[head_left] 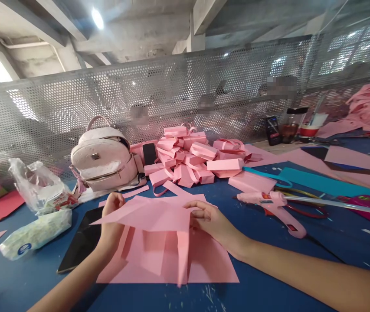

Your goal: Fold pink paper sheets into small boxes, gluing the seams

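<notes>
A folded pink paper piece (158,212) is held up between my two hands, above flat pink sheets (211,264) on the blue table. My left hand (113,212) grips its left side, with the fingers partly hidden behind the paper. At the right edge, my right hand (206,216) pinches the paper between thumb and fingers. One narrow flap of the piece hangs down toward the sheets. Right of my right hand lies a pink glue gun (272,203).
Behind the hands are a heap of folded pink paper pieces (191,156) and a pale backpack (102,158). A black tablet (82,242) and plastic bags (40,234) lie left. Teal paper (328,184), a phone (272,130) and a jar (292,125) are right. A perforated metal screen (158,86) stands behind.
</notes>
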Demonstrator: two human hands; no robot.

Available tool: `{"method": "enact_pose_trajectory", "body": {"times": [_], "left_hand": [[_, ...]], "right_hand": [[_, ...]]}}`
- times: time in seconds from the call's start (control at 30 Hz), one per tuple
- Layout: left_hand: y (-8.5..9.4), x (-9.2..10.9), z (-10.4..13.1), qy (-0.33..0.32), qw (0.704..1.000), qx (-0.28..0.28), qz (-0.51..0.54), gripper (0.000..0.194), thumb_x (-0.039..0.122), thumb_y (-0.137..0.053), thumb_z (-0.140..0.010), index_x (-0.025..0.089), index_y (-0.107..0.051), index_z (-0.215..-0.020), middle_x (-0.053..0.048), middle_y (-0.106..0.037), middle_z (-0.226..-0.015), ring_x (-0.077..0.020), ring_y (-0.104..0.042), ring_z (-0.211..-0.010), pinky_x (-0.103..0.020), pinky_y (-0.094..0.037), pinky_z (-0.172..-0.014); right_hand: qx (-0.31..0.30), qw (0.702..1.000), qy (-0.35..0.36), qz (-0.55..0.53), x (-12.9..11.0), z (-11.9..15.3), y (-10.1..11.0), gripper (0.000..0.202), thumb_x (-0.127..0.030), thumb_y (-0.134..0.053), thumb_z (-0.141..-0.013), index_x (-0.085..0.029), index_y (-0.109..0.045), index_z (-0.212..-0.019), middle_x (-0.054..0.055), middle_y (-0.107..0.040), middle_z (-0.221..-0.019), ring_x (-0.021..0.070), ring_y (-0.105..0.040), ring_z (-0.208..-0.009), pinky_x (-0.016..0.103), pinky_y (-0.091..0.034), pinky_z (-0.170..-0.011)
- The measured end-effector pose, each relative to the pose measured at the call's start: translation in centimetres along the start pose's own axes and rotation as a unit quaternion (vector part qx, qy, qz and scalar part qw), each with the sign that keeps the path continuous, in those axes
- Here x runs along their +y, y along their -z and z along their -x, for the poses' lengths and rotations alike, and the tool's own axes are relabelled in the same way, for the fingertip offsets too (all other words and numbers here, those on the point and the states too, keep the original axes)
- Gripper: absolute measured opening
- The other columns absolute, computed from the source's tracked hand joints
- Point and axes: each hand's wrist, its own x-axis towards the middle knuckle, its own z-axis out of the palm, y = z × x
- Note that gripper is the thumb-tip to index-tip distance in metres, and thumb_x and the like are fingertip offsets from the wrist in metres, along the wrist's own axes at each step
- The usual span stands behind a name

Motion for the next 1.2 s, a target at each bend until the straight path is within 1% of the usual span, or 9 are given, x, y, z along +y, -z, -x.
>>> {"method": "enact_pose_trajectory", "body": {"times": [0.23, 0.33, 0.47, 0.53, 0.6, 0.7, 0.87, 1.07, 1.2], "left_hand": [[-0.8, 2.8, 1.8, -0.018, 0.996, -0.034, -0.079, 0.03, 0.038, -0.062, -0.088, 0.022, -0.05, -0.066, 0.005, -0.046, -0.051, -0.0116, -0.041, -0.046, -0.023, -0.032, -0.048], [-0.9, 4.1, 1.8, -0.083, 0.984, -0.085, -0.133, 0.034, 0.038, -0.049, -0.095, 0.021, -0.053, -0.066, 0.001, -0.054, -0.058, -0.0153, -0.049, -0.055, -0.026, -0.037, -0.056], [-0.7, 6.0, 2.5, -0.265, 0.886, -0.175, -0.338, 0.021, 0.032, -0.052, -0.092, 0.023, -0.068, -0.101, -0.006, -0.071, -0.093, -0.0254, -0.06, -0.085, -0.035, -0.041, -0.077], [-0.9, 6.3, 3.6, -0.308, 0.824, -0.24, -0.41, 0.036, 0.039, -0.059, -0.089, 0.025, -0.064, -0.122, -0.01, -0.069, -0.117, -0.0313, -0.059, -0.102, -0.041, -0.041, -0.088], [-1.2, 6.2, 4.9, -0.312, 0.8, -0.302, -0.413, 0.056, 0.05, -0.064, -0.085, 0.024, -0.056, -0.134, -0.013, -0.064, -0.129, -0.0359, -0.055, -0.116, -0.047, -0.037, -0.102], [-2.1, 5.7, 6.5, -0.27, 0.8, -0.36, -0.397, 0.068, 0.057, -0.068, -0.08, 0.022, -0.053, -0.136, -0.015, -0.062, -0.132, -0.0373, -0.055, -0.12, -0.05, -0.034, -0.109], [-3.5, 6.1, 7.2, -0.178, 0.809, -0.38, -0.412, 0.025, 0.022, -0.057, -0.085, 0.023, -0.064, -0.108, -0.012, -0.067, -0.112, -0.0332, -0.059, -0.106, -0.049, -0.048, -0.093], [-4.1, 6.4, 7.6, -0.18, 0.827, -0.365, -0.388, 0.04, 0.035, -0.065, -0.084, 0.024, -0.061, -0.122, -0.014, -0.062, -0.123, -0.0365, -0.054, -0.115, -0.052, -0.046, -0.096], [-4.0, 6.3, 7.8, -0.198, 0.84, -0.32, -0.39, 0.03, 0.023, -0.057, -0.084, 0.021, -0.066, -0.113, -0.017, -0.061, -0.119, -0.0366, -0.055, -0.112, -0.05, -0.05, -0.089]], "right_hand": [[-0.023, 0.999, 0.007, -0.039, -0.5, 0.7, 0.2, 0.055, -0.049, -0.083, -0.069, -0.02, -0.062, -0.111, 0.007, -0.072, -0.098, 0.0235, -0.068, -0.093, 0.034, -0.053, -0.079], [-0.015, 0.999, 0.01, -0.049, -0.5, 0.8, 0.1, 0.056, -0.048, -0.084, -0.069, -0.019, -0.063, -0.113, 0.006, -0.071, -0.095, 0.0198, -0.068, -0.088, 0.029, -0.052, -0.073], [0.023, 0.998, -0.031, -0.059, -0.8, 0.9, -0.3, 0.052, -0.043, -0.087, -0.065, -0.019, -0.063, -0.105, 0.003, -0.07, -0.088, 0.0123, -0.065, -0.071, 0.022, -0.049, -0.063], [0.035, 0.996, -0.056, -0.059, -1.0, 1.1, -0.5, 0.051, -0.041, -0.088, -0.066, -0.019, -0.062, -0.104, 0.001, -0.07, -0.085, 0.0095, -0.063, -0.064, 0.019, -0.045, -0.055], [0.045, 0.995, -0.068, -0.059, -1.1, 1.4, -0.7, 0.05, -0.04, -0.087, -0.068, -0.02, -0.06, -0.106, 0.0, -0.069, -0.082, 0.0076, -0.061, -0.058, 0.017, -0.039, -0.049], [0.045, 0.995, -0.066, -0.064, -1.2, 1.7, -1.1, 0.047, -0.038, -0.086, -0.068, -0.021, -0.059, -0.103, -0.002, -0.068, -0.082, 0.0068, -0.062, -0.057, 0.017, -0.041, -0.05], [-0.007, 1.0, -0.024, -0.009, -1.1, 2.3, -1.6, 0.046, -0.048, -0.08, -0.073, -0.021, -0.055, -0.101, -0.001, -0.069, -0.085, 0.0097, -0.065, -0.055, 0.016, -0.042, -0.043], [-0.041, 0.997, 0.068, 0.002, -1.3, 2.8, -2.1, 0.041, -0.048, -0.076, -0.078, -0.022, -0.053, -0.1, 0.002, -0.068, -0.091, 0.0202, -0.072, -0.084, 0.027, -0.059, -0.062], [-0.043, 0.992, 0.117, 0.037, -2.2, 3.2, -2.3, 0.035, -0.044, -0.073, -0.082, -0.022, -0.053, -0.1, 0.002, -0.068, -0.087, 0.0196, -0.072, -0.08, 0.028, -0.058, -0.061]]}}
